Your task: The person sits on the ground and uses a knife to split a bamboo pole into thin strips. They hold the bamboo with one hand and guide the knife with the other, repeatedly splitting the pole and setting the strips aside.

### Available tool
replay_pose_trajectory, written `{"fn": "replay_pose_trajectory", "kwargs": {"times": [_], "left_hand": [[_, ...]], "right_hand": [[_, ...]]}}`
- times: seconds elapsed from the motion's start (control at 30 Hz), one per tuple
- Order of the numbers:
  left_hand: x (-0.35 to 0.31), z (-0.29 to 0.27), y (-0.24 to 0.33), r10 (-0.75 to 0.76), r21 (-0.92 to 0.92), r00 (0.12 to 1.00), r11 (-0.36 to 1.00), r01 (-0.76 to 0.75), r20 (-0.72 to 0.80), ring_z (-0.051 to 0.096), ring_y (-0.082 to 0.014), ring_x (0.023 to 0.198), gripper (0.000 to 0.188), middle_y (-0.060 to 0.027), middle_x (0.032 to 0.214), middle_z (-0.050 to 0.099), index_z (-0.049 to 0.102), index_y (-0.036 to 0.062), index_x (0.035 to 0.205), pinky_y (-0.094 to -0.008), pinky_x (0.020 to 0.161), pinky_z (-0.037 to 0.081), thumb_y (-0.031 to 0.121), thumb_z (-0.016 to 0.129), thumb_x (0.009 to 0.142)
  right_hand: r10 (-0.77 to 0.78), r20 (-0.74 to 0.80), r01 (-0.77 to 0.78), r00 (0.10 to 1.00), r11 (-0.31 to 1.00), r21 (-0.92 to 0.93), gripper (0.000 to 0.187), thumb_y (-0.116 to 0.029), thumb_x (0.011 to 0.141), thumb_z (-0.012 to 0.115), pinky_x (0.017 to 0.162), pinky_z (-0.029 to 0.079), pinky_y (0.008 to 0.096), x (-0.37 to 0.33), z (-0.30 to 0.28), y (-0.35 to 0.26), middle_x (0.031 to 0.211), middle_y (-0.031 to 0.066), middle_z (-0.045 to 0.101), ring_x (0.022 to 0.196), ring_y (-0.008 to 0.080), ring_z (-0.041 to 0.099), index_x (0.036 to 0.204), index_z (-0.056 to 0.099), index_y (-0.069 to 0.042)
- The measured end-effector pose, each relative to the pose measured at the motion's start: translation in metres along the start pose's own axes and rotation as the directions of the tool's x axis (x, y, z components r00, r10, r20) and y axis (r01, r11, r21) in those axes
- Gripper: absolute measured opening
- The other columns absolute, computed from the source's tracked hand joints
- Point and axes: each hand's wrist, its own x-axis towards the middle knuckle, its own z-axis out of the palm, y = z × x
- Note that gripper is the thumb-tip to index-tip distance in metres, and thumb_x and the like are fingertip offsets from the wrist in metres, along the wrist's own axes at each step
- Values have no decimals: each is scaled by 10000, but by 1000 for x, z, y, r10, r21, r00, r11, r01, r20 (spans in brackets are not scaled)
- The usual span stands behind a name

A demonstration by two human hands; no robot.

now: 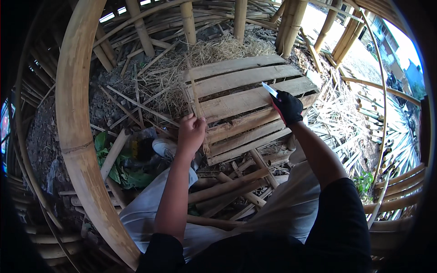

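My bare left hand (191, 133) is closed around a thin bamboo strip (195, 90) at the left edge of a slatted wooden platform (241, 101). The strip runs away from me past the platform's far left corner, and a short end shows below my fingers. In a black fingerless-looking glove, my right hand (290, 108) grips a knife (270, 90) over the platform's right part. Its pale blade points up and to the left, apart from the strip. Some red shows beside the glove; whether it is the handle or the glove, I cannot tell.
A thick bamboo pole (75, 123) curves down the left side. Bamboo posts (240, 22) and dry shavings (227, 48) lie beyond the platform. Loose bamboo pieces (223, 189) are between my legs. Cut bamboo (371, 120) and pale strips cover the ground at right.
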Motion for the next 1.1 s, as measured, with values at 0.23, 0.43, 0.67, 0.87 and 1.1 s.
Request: {"fn": "replay_pose_trajectory", "kwargs": {"times": [0.23, 0.43, 0.67, 0.87, 1.1], "left_hand": [[-29, -12, 66, 73, 329, 992, 939, -104, 105, 636, -369, 792, 298, -207, 699, 621, 627, -42, 722, -421, 680, 494, 216, 619, 871], [-54, -7, 93, -34, 194, 967, 981, -16, 254, 681, -349, 712, 307, -213, 707, 643, 647, -46, 780, -377, 632, 497, 240, 602, 884], [-68, -8, 119, 89, 258, 929, 947, -190, 359, 665, -324, 681, 295, -199, 725, 632, 657, -39, 780, -383, 640, 496, 240, 640, 874], [-39, -63, 179, 79, 311, 924, 928, -206, 375, 639, -115, 687, 266, -66, 829, 663, 648, -3, 871, -250, 583, 466, 235, 760, 839], [33, -171, 265, 529, 756, 609, 627, 189, -591, 597, -258, 1010, 594, -159, 1030, 657, 658, 29, 1102, -393, 905, 444, 565, 619, 849]], "right_hand": [[87, 77, -85, 993, 996, -26, 327, -481, 870, 595, 683, 511, 423, -3, -20, -6, 844, 89, 684, 784, 330, 671, 881, 671, -163], [133, 652, -590, 747, 585, 557, 709, -676, 912, 450, 488, 419, 267, -19, -77, -121, 721, 91, 661, 477, 111, 505, 1100, 670, -28], [-168, 905, -838, 391, 341, 425, 655, -666, 886, 530, 448, 341, 223, -37, -89, -169, 682, -11, 537, 497, 85, 466, 1023, 642, -35], [-153, 909, -886, 388, 211, 414, 653, -706, 861, 532, 404, 245, 234, -36, -72, -153, 617, -40, 411, 416, 78, 319, 1000, 655, -80], [-156, 877, -859, 454, 185, 478, 553, -666, 849, 589, 434, 278, 233, -17, -82, -142, 649, -47, 390, 492, 75, 355, 916, 627, -118]]}}
